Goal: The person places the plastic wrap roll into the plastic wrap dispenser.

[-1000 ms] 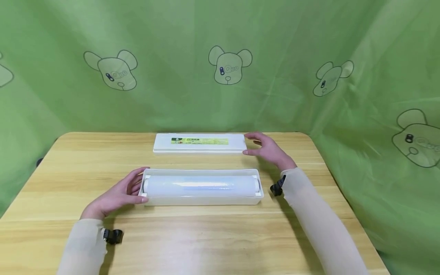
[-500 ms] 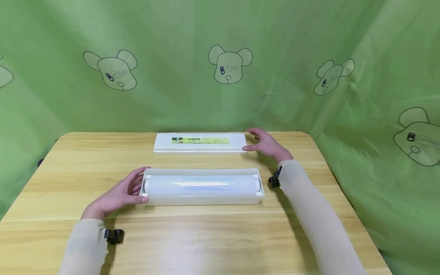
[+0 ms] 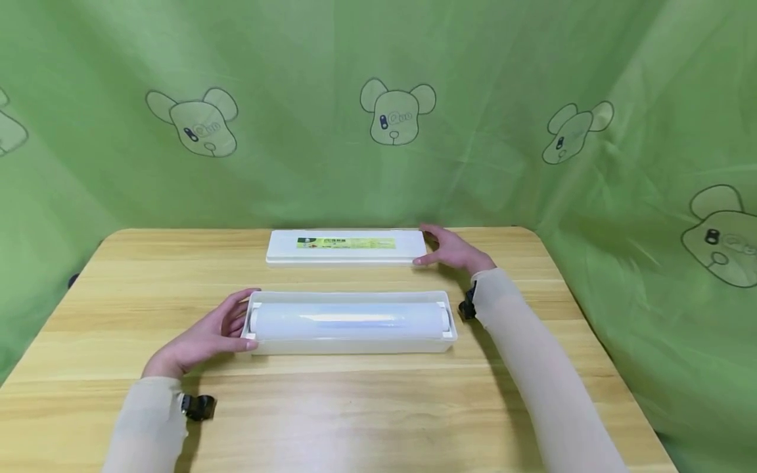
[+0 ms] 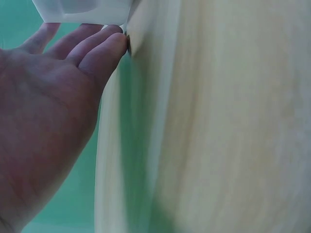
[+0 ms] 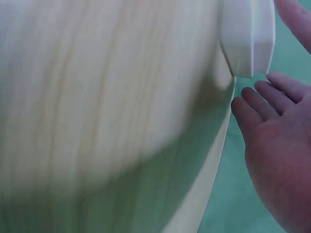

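A long translucent white box [image 3: 349, 346] without its cover lies across the middle of the table. Inside it is a roll of cling film [image 3: 349, 320]. My left hand [image 3: 204, 335] grips the box's left end, thumb on the front wall and fingers behind; in the left wrist view the fingertips [image 4: 114, 41] meet the box end. Farther back lies a long white lid [image 3: 284, 246] with a green and yellow label [image 3: 345, 243]. Round its right end my right hand [image 3: 455, 251] holds thumb at the front corner and fingers at the back. The right wrist view cuts off the thumb tip.
The wooden table [image 3: 331, 407] runs up to a green curtain [image 3: 296, 177] printed with bear heads at the back and sides. The lid lies close to the table's back edge. A black wrist camera [image 3: 198, 407] sits on the left sleeve.
My right hand's fingers lifted off the lid's back corner half a second ago and are now back round its end. The left hand, box and lid stay in place.
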`<state>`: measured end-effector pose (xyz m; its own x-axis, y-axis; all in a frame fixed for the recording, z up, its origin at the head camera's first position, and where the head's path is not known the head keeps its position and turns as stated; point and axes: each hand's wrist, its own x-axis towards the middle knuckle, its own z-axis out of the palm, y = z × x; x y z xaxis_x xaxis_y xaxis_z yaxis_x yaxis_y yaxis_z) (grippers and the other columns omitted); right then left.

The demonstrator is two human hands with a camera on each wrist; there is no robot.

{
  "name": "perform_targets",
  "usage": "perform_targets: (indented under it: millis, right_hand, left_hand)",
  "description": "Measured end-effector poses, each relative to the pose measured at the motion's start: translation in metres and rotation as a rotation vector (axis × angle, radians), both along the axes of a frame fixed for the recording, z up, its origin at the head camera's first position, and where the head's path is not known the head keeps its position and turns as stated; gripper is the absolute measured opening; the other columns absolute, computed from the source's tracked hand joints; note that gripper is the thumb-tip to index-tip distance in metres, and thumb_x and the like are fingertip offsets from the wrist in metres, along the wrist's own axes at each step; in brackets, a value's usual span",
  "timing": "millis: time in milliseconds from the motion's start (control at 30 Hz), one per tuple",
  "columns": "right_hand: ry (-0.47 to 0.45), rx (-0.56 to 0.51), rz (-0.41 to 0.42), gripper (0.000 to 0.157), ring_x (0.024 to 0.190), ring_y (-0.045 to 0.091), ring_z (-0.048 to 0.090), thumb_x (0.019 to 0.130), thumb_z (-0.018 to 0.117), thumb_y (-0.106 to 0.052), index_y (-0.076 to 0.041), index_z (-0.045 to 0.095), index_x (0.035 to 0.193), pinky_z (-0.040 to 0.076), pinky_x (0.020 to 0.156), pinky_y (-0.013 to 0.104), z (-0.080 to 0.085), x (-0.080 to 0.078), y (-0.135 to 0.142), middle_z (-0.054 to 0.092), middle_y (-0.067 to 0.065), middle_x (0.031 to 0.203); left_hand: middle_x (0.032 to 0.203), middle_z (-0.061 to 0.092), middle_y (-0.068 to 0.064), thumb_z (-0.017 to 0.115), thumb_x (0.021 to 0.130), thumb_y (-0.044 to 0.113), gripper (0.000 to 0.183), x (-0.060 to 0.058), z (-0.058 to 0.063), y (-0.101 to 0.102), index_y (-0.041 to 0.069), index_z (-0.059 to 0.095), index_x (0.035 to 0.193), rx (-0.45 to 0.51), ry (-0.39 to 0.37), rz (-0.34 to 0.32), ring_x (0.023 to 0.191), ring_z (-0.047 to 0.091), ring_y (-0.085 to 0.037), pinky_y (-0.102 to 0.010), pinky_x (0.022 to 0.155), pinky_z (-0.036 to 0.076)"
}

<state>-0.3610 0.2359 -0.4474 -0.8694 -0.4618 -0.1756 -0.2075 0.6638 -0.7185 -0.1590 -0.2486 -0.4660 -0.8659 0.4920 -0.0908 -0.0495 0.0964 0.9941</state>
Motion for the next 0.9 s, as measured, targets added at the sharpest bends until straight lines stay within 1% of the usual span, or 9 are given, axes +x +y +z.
perform_targets:
  millis: [200, 267, 400, 567, 667, 900]
  right_hand:
    - [0.006, 0.065, 0.004, 0.107, 0.146, 0.035, 0.014, 0.079, 0.083, -0.036, -0.002, 0.016, 0.156, 0.014, 0.119, 0.049, -0.002, -0.005, -0.002, 0.016, 0.018, 0.16]
    - [0.011, 0.077, 0.012, 0.107, 0.146, 0.034, 0.014, 0.079, 0.083, -0.037, -0.003, 0.016, 0.156, 0.014, 0.119, 0.049, -0.002, -0.006, -0.003, 0.016, 0.018, 0.161]
    - [0.023, 0.082, 0.038, 0.106, 0.146, 0.033, 0.014, 0.078, 0.084, -0.034, -0.002, 0.018, 0.156, 0.013, 0.119, 0.047, -0.004, -0.008, -0.006, 0.018, 0.018, 0.16]
    - [0.062, 0.093, 0.055, 0.104, 0.145, 0.035, 0.018, 0.076, 0.086, -0.027, 0.0, 0.022, 0.154, 0.015, 0.119, 0.047, -0.008, -0.01, -0.01, 0.023, 0.02, 0.158]
    - [0.067, 0.088, 0.044, 0.102, 0.143, 0.036, 0.021, 0.075, 0.087, -0.023, 0.0, 0.025, 0.153, 0.016, 0.118, 0.048, -0.007, -0.009, -0.012, 0.026, 0.021, 0.156]
    - [0.066, 0.09, 0.011, 0.1, 0.139, 0.036, 0.028, 0.071, 0.089, -0.024, -0.002, 0.033, 0.151, 0.021, 0.117, 0.048, -0.007, -0.01, -0.012, 0.033, 0.021, 0.152]
  left_hand:
    - [0.158, 0.019, -0.025, 0.076, 0.082, 0.003, 0.099, 0.0, 0.001, 0.0, 0.007, 0.011, 0.156, -0.004, -0.008, 0.003, 0.142, 0.02, -0.041, -0.019, 0.105, 0.035]
    - [0.157, 0.02, -0.026, 0.076, 0.082, 0.002, 0.099, -0.001, 0.002, 0.0, 0.007, 0.012, 0.156, -0.005, -0.009, 0.002, 0.141, 0.021, -0.041, -0.02, 0.105, 0.036]
    - [0.157, 0.021, -0.026, 0.076, 0.082, 0.002, 0.099, -0.002, 0.002, -0.001, 0.007, 0.011, 0.156, -0.003, -0.01, -0.005, 0.141, 0.022, -0.042, -0.021, 0.105, 0.037]
    - [0.156, 0.021, -0.026, 0.076, 0.082, 0.002, 0.098, -0.002, 0.002, -0.001, 0.007, 0.012, 0.156, -0.002, -0.01, 0.001, 0.141, 0.023, -0.041, -0.021, 0.105, 0.037]
    - [0.157, 0.021, -0.026, 0.076, 0.082, 0.002, 0.098, -0.002, 0.001, -0.001, 0.007, 0.011, 0.156, 0.0, -0.01, 0.002, 0.141, 0.023, -0.041, -0.021, 0.105, 0.036]
    - [0.157, 0.02, -0.026, 0.077, 0.081, 0.003, 0.099, -0.002, 0.0, -0.002, 0.007, 0.011, 0.156, -0.005, -0.012, 0.009, 0.142, 0.021, -0.041, -0.02, 0.105, 0.035]
